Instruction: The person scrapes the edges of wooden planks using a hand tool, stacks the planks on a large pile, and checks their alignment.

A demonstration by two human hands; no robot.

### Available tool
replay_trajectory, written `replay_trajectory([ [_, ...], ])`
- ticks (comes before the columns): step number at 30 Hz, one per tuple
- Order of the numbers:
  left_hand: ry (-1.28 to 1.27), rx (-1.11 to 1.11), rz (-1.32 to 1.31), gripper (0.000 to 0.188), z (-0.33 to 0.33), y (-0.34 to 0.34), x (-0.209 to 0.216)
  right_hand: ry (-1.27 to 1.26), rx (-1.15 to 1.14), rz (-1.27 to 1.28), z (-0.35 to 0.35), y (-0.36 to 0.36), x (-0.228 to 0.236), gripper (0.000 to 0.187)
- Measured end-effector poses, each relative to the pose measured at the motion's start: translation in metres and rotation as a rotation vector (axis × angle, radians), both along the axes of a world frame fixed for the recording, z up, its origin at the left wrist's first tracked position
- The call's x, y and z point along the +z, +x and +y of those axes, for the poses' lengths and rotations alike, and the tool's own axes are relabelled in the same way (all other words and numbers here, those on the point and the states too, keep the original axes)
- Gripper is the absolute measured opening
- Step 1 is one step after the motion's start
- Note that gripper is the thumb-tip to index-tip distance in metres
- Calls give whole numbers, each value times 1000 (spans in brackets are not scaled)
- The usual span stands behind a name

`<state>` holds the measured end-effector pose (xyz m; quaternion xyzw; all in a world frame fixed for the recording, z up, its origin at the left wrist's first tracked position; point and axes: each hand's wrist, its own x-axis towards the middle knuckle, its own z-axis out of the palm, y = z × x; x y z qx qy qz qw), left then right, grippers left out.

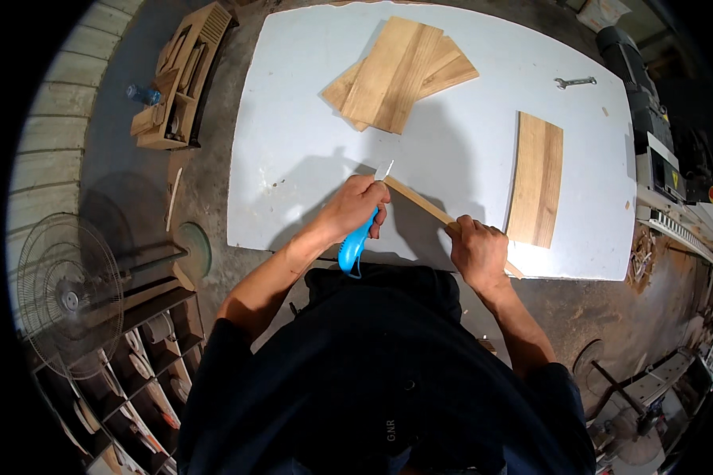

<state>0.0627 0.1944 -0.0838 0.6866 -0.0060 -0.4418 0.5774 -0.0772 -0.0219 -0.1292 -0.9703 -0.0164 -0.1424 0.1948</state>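
My left hand (347, 210) is closed around a utility knife with a bright blue handle (353, 252); its pale blade points away from me, beyond my fist. The blade is close to the far left end of a narrow length of wood (421, 203), which slants down to the right. My right hand (481, 247) grips this wood nearer its other end, fingers wrapped over it. Whether it is a thin strip or a board turned on edge, I cannot tell. Both hands are over the near side of a white table (293, 214).
Overlapping wooden boards (392, 71) lie at the table's far side. Another wooden board (536, 180) lies to the right, with a wrench (575, 82) beyond it. A standing fan (70, 299) and a shelf unit (127, 396) are on the left; machinery (650, 103) stands past the right edge.
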Motion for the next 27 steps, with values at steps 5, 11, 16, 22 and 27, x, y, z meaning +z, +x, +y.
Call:
replay_trajectory([
  [5, -82, 220, 57, 22, -13, -20, -7, -3, -14, 36, 3, 1, 7, 19],
  [11, -20, 0, 0, 22, 0, -3, -3, -2, -17, 73, 5, 3, 12, 17],
  [16, -39, 63, 92, 27, 0, -3, -1, 38, -14, 66, 8, 3, 17, 12],
  [22, 7, 213, 40, 43, -15, -16, -5, -40, -11, 75, 4, -7, -6, 8],
  [27, 6, 261, 153, 44, -21, -10, -1, -81, -66, 107, 1, -3, -10, 8],
])
